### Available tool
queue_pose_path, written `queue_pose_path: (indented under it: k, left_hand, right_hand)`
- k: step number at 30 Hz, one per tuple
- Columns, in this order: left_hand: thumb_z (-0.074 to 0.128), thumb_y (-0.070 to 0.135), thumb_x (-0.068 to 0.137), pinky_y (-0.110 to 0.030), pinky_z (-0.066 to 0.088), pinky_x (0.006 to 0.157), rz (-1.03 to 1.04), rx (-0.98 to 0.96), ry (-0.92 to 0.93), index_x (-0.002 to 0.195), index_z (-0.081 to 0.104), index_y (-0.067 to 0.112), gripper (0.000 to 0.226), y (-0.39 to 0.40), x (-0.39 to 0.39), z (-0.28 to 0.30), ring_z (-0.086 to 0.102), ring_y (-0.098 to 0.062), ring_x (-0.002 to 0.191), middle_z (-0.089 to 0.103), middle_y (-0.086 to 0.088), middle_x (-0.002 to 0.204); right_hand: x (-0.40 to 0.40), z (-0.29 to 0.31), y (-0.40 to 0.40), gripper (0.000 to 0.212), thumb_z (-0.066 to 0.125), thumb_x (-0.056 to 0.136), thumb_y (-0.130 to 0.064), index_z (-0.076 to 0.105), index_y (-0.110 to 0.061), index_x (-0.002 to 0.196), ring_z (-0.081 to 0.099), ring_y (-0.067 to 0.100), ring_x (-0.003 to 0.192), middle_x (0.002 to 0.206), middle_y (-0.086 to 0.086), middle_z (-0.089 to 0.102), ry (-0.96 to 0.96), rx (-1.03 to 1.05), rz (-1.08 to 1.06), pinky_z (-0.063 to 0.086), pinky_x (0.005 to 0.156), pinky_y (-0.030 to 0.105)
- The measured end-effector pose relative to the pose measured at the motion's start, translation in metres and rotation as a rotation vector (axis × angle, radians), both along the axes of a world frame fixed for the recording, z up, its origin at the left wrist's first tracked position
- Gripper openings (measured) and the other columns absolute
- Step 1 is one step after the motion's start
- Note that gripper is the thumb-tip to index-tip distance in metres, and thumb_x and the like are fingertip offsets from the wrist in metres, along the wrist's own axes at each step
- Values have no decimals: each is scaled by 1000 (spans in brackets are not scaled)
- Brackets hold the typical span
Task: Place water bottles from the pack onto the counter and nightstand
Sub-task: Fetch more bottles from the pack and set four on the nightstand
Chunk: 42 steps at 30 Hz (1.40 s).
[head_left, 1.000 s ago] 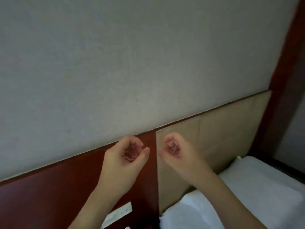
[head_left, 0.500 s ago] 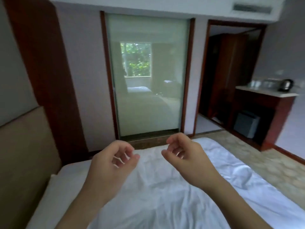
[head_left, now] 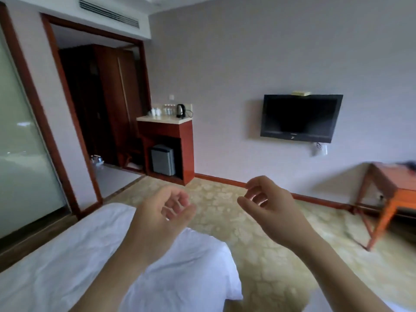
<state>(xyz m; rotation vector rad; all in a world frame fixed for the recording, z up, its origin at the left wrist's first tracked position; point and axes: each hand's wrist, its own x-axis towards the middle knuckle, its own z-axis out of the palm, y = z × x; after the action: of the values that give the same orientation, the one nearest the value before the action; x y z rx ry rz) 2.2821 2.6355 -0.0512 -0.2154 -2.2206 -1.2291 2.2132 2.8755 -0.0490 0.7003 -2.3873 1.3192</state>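
a person's two bare hands hang empty in the foreground of a hotel room: the left hand (head_left: 167,209) is loosely cupped with its fingers curled inward around nothing, and the right hand (head_left: 267,200) is half open, thumb and fingers apart, also grasping nothing. below them lies the white bed (head_left: 67,255), its corner ending at the patterned carpet (head_left: 258,255). to the right, near the wall, stands a wooden desk (head_left: 391,188) with a dark item on top that is too blurred to name. further back, well apart from both hands, the pale counter (head_left: 164,119) tops a red wooden cabinet holding a small grey fridge (head_left: 162,159); on the counter stand a black kettle (head_left: 180,110), some white cups and what look like a few small clear water bottles (head_left: 168,109), though they are too tiny to count. a dark television (head_left: 300,117) is mounted on the far wall. through the doorway at left, on the floor, a small bundle (head_left: 97,159) could be the pack of bottles, but that cannot be told for sure. no nightstand is in view. judging by this, the counter may already have its share of bottles; whether the nightstand has been served cannot be told, and with both hands free, any bottles left would have to be fetched from the pack.
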Motion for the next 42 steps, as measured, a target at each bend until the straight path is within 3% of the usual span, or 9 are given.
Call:
queue_pose_path:
  k: [4,8,12,19,25,29,33,38,42]
  left_hand:
    - [65,53,70,-10,48,67,-119,-12,-27,90,67,31,30,43,-83,5,63,-7,82,68,14,93]
    - [69,38,75,-12,49,66,-198,8,-55,93,68,27,21,73,-170,-5,64,-8,82,69,13,91]
    - [79,27,82,-16,51,64,-314,43,-64,93,68,27,16,88,-263,-19,63,-7,78,69,13,91]
    - [73,40,74,-12,49,64,-392,107,-14,94,67,31,22,82,-422,0,64,-6,80,69,15,92]
    - [68,49,73,-13,48,63,-475,82,-30,94,67,34,26,107,-564,6,63,-7,80,69,14,92]
    - [66,52,72,-13,48,63,-469,60,-46,93,66,39,24,131,-659,-4,63,-7,81,69,16,93]
    - [65,53,72,-16,48,65,-436,64,-31,93,66,41,24,158,-757,-14,63,-7,82,68,18,92]
    - [66,52,71,-13,48,67,-351,78,-31,92,66,39,24,176,-873,-12,63,-7,82,69,18,93]
    - [69,43,73,-10,47,66,-212,85,-42,90,66,37,18,151,-944,-5,63,-5,80,69,18,92]
  right_hand:
    - [-55,-2,49,31,62,73,-55,57,-37,97,64,1,77,86,-14,68,-6,-27,-112,52,65,25]
    - [-112,-18,83,38,59,69,-60,57,-36,99,65,3,78,86,-15,69,-29,-52,-218,55,66,30]
    - [-186,-28,104,32,66,76,-49,60,-32,101,64,0,78,87,-13,68,-49,-25,-298,52,66,25]
    - [-330,5,94,32,65,77,-47,59,-30,104,63,-2,80,89,-12,68,-62,-42,-370,48,65,9]
    - [-452,10,118,29,66,82,-44,61,-29,107,61,-5,83,89,-14,67,-51,-73,-461,46,65,7]
    - [-537,1,145,34,63,80,-49,60,-30,108,61,-6,84,90,-15,67,-59,-54,-494,46,67,16]
    - [-636,-13,177,27,65,81,-47,59,-33,105,61,-8,83,89,-16,67,-39,-61,-491,42,66,14]
    - [-777,-16,200,32,64,77,-52,60,-33,103,61,-5,82,89,-15,68,-39,-82,-398,44,66,18]
    - [-892,-5,174,30,61,75,-56,58,-38,99,61,-5,84,89,-17,68,-47,-61,-257,45,67,19]
